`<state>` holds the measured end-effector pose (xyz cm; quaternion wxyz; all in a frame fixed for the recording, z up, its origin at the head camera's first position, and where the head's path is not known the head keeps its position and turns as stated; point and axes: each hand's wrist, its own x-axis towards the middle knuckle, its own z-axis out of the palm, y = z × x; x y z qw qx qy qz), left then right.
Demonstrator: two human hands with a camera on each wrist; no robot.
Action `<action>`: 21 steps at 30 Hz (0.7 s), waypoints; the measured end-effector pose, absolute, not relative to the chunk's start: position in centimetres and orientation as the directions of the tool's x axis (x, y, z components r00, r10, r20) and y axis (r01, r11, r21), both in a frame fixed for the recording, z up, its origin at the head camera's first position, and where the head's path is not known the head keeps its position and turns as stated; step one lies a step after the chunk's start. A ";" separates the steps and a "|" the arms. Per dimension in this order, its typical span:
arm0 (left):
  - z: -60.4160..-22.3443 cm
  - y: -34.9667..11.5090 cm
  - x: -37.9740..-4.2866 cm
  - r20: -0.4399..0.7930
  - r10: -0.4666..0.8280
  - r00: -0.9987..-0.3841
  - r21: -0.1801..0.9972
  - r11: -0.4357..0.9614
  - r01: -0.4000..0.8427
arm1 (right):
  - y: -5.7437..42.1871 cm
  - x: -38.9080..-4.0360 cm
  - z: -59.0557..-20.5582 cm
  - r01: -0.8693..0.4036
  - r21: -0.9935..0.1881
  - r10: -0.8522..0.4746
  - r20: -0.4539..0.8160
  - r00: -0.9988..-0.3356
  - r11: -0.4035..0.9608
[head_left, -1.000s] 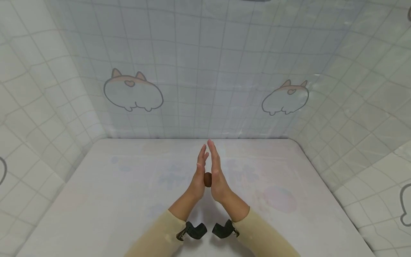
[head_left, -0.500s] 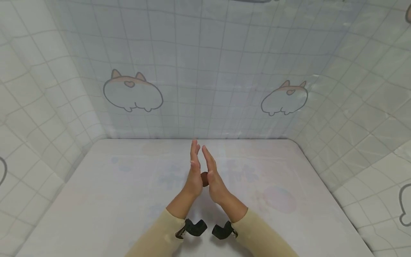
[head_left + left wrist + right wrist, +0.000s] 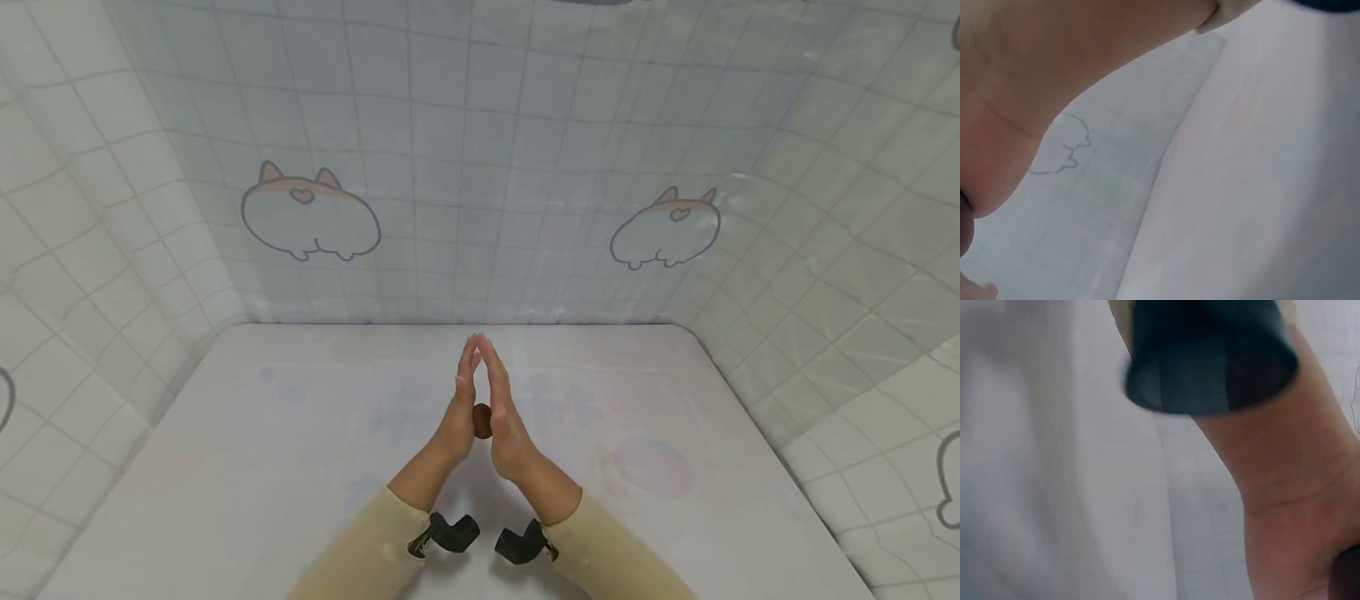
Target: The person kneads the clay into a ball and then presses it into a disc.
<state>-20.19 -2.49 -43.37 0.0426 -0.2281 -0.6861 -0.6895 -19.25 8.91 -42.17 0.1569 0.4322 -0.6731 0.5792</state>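
Observation:
A small brown ball sits between the two palms in the head view. My left hand presses it from the left with straight fingers. From the right, the palm of my right hand presses against it, fingers also straight. The fingertips of both hands meet at the top, leaving a narrow gap above the ball. In the right wrist view the ball's dark edge shows beside the palm at the lower right corner. Only a sliver of the ball appears at the left border of the left wrist view.
Below the hands spreads a pale, faintly patterned table top. A grid-patterned sheet with corgi drawings rises as a back wall and along both sides. Black wrist devices jut inward from the cream sleeves.
The palms slide back and forth against each other: the right fingertips led at first, then the left, and now they are level and together. The ball shifts slightly sideways between them.

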 end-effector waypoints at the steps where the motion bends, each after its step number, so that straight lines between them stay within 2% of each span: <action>1: -43.5 -2.4 -20.1 0.374 0.260 -0.890 0.926 -0.050 0.375 | 9.0 -19.3 -42.1 -0.764 -0.645 -0.395 0.709 -0.583 -0.030; 7: -43.7 -2.0 -19.6 0.364 0.297 -0.883 0.928 -0.037 0.370 | 9.4 -19.8 -42.0 -0.736 -0.672 -0.346 0.674 -0.653 0.082; 11: -43.7 -2.0 -19.3 0.387 0.341 -0.857 0.921 -0.089 0.380 | 9.7 -20.4 -41.8 -0.699 -0.703 -0.318 0.638 -0.701 0.131; 15: -43.6 -2.0 -19.1 0.416 0.396 -0.819 0.909 -0.187 0.372 | 10.1 -21.0 -41.7 -0.649 -0.749 -0.305 0.593 -0.746 0.133; 21: -43.1 -2.0 -18.7 0.459 0.403 -0.792 0.888 -0.248 0.388 | 10.5 -21.5 -42.4 -0.608 -0.785 -0.338 0.544 -0.768 0.117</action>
